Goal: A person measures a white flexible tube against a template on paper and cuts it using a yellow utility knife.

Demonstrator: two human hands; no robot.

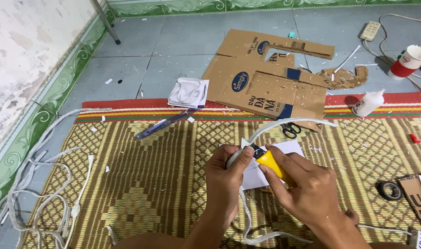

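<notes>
Hands meet over the middle of the woven mat [141, 184]. Our left hand [224, 177] is closed around a flat white strip [284, 123], with the thumb pressing it near the bend. From this grip the strip goes up and to the right in a curve, and another part of it goes down and loops near our legs. Our right hand [302, 184] grips a yellow utility knife [270, 162], and its dark tip touches the strip just beside the left thumb. Under both hands we see a white sheet of paper [291, 150] lying on the mat.

Black scissors [290, 130] lie just behind the paper, at the edge of the cut cardboard pieces [265, 87]. A white glue bottle [368, 103] lies to the right, and a red and white paper cup [409, 61] lies on the tile floor further back. A roll of black tape [389, 190] rests on the mat at the right. More white strips [39, 193] lie tangled on the left.
</notes>
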